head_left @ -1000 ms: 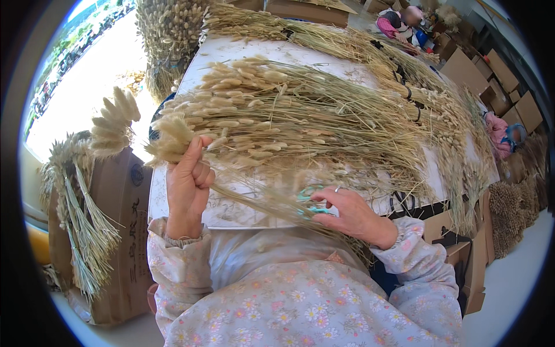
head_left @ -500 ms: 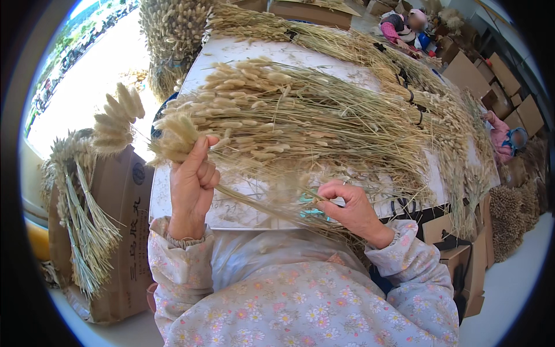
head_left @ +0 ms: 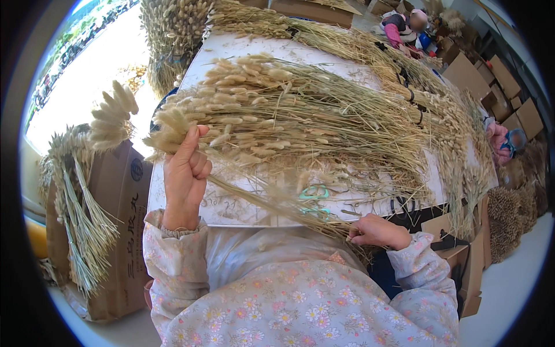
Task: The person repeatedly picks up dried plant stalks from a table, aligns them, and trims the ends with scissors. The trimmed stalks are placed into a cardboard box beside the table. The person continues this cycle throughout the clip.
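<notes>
Upright at the table's front left, my left hand [head_left: 188,179] is closed round a small bunch of bunny tail grass [head_left: 169,132]. Its fluffy pale heads stand just above my thumb, and the thin stems slant down to the right, partly smeared by motion. Beyond the table's front edge, my right hand [head_left: 378,231] is closed, its fingertips pinching at the far ends of dry stems [head_left: 329,224]. Between the hands lies a pair of green-handled scissors [head_left: 315,192], partly behind the stems. A large pile of loose bunny tail grass [head_left: 300,110] spreads across the white table [head_left: 231,217].
Tied bundles [head_left: 347,46] line the table's far and right sides. At the left, a cardboard box [head_left: 124,254] has a cut bunch [head_left: 87,225] hanging over it. Open cartons [head_left: 471,260] stand at the right. Two people [head_left: 404,32] are farther off at the upper and middle right.
My right hand has moved down and to the right, past the table edge, uncovering the scissors. My left hand has shifted slightly left, still holding the bunch.
</notes>
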Available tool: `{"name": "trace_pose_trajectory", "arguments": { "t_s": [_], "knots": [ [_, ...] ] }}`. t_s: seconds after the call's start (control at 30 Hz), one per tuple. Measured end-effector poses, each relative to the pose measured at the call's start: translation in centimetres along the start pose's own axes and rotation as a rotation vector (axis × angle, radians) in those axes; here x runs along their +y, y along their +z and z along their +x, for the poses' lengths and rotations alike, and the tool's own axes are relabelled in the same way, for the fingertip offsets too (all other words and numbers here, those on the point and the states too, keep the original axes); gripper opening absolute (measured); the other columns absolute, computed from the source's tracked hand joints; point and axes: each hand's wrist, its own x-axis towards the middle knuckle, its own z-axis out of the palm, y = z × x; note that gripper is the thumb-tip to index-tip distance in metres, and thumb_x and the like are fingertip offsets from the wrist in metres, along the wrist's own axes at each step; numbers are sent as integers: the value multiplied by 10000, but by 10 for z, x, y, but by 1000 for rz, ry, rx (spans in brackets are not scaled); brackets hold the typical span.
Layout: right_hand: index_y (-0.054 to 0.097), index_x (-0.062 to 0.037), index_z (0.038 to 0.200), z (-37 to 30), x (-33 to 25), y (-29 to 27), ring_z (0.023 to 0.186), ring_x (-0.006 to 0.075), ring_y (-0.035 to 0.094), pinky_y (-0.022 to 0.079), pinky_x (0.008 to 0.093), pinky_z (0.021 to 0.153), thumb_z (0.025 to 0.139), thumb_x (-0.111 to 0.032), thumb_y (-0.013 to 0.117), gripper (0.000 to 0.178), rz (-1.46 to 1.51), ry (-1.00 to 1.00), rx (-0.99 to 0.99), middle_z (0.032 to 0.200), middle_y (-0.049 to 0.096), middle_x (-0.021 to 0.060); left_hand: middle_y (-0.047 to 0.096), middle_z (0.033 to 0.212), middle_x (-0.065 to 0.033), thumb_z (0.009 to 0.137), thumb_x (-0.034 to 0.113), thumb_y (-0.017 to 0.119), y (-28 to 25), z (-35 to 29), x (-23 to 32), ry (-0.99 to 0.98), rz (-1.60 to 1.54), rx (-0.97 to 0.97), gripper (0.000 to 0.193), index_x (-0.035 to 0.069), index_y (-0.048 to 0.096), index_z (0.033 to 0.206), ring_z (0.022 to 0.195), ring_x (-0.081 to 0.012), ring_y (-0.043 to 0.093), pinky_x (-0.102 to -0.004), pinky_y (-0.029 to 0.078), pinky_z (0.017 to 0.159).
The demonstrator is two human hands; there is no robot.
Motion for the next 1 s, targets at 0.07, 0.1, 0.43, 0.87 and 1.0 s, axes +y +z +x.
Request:
{"name": "trace_pose_trajectory", "arguments": {
  "t_s": [0.07, 0.1, 0.43, 0.87, 1.0],
  "knots": [
    [634, -54, 902, -8, 0, 3, 724, 339, 626, 486, 428, 632, 756, -235, 707, 244, -177, -79, 245, 776, 644, 136, 210, 529, 99, 936, 192, 599, 1, 1, -2, -9, 1, 1, 202, 14, 631, 1025, 415, -27, 142, -218, 139, 410],
    [623, -59, 927, -11, -3, 3, 733, 344, 625, 489, 439, 639, 752, -243, 715, 270, -287, -19, 302, 790, 640, 134, 209, 529, 99, 934, 193, 603, 2, 2, -3, -9, 6, 9, 205, 15, 632, 1030, 416, -27, 143, -218, 139, 410],
    [533, -97, 869, 55, -88, 32, 655, 243, 619, 497, 373, 556, 778, -232, 690, 227, -342, -293, 837, 716, 564, 77, 207, 525, 100, 908, 199, 640, 13, 1, -7, -19, 20, 54, 230, 26, 636, 1060, 418, -28, 151, -214, 143, 409],
    [648, -28, 909, 37, -80, 22, 609, 9, 466, 380, 181, 538, 864, -99, 648, 83, 856, -136, 481, 728, 569, -49, 211, 505, 102, 912, 211, 635, 9, 4, -12, -53, 0, 51, 191, 39, 643, 994, 404, -29, 142, -216, 142, 402],
    [662, -21, 954, 33, -81, 18, 599, 16, 472, 382, 185, 529, 892, -116, 618, 122, 1057, -92, 316, 726, 606, -31, 211, 506, 102, 915, 214, 632, 8, 2, -10, -52, 11, 51, 186, 43, 643, 986, 403, -29, 141, -217, 143, 401]
  ]
}}
